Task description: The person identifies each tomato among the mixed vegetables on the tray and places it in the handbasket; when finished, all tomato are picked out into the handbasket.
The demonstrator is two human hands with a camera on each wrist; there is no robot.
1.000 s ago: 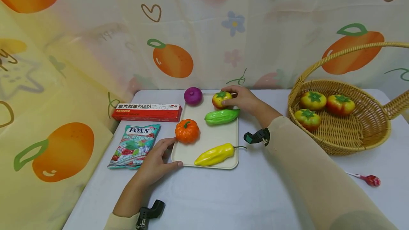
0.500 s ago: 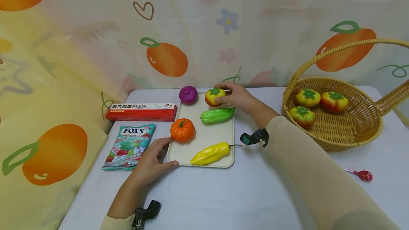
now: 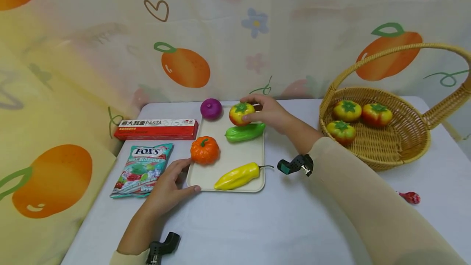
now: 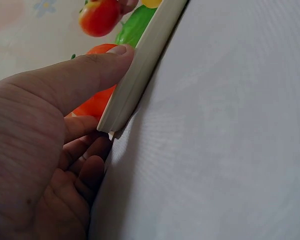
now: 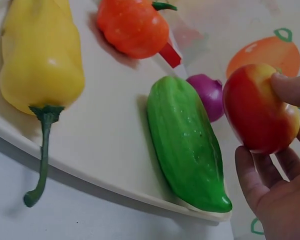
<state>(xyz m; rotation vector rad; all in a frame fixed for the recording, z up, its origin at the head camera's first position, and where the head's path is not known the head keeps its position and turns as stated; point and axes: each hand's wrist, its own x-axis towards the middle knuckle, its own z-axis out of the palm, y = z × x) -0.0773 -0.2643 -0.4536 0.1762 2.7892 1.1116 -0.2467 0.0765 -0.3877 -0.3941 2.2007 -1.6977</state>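
Observation:
My right hand (image 3: 268, 111) grips a red-and-yellow toy tomato (image 3: 241, 113) with a green calyx, thumb on one side and fingers below, raised over the far end of the cream tray (image 3: 228, 167). Close beneath it lies a green cucumber-like vegetable (image 5: 185, 145). A purple onion (image 3: 211, 109) sits at the tray's far left corner, an orange pumpkin (image 3: 205, 150) at its left side and a yellow pepper (image 3: 237, 176) along the near edge. My left hand (image 3: 169, 189) holds the tray's near left corner, its thumb (image 4: 105, 65) against the rim and fingers curled at the corner.
A wicker basket (image 3: 412, 150) with three similar tomatoes stands at the right, its tall handle arching over. Left of the tray lie a red pasta box (image 3: 158, 132) and a FOX'S candy bag (image 3: 141, 171). A red lollipop (image 3: 410, 197) lies partly behind the right sleeve.
The tomato has risen a little off the tray in my right hand. My left hand stays at the tray's corner. The head view has shifted, so the whole scene sits farther left.

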